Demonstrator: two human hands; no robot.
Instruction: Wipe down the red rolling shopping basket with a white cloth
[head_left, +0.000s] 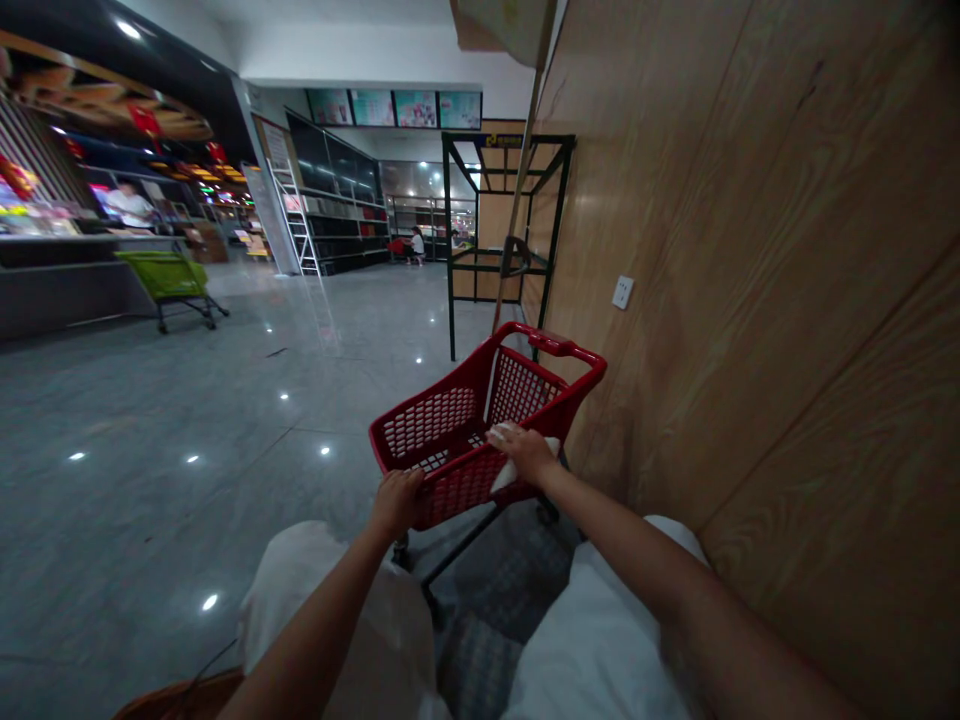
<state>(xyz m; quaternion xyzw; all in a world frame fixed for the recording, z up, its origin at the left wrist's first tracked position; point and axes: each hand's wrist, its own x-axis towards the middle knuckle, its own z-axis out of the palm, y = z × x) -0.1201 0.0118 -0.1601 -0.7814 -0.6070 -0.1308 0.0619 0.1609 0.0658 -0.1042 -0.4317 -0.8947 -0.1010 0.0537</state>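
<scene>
A red shopping cart (pixel 442 418) with perforated sides stands right in front of my knees, its handle at the far right. My left hand (pixel 398 502) is closed over the near left corner of its rim. Over the near long side lies my right hand (pixel 528 455), with a white cloth (pixel 505 478) pressed between it and the red plastic. White material also shows at that hand's fingertips. The cart's dark legs and wheels are partly hidden below.
A wood-panel wall (pixel 750 300) rises close on my right. Beyond the cart stand a dark metal frame (pixel 450 260) and a long pole (pixel 517 200). A green cart (pixel 166 275) is at the left by a counter (pixel 71 290), where a person (pixel 130 205) stands.
</scene>
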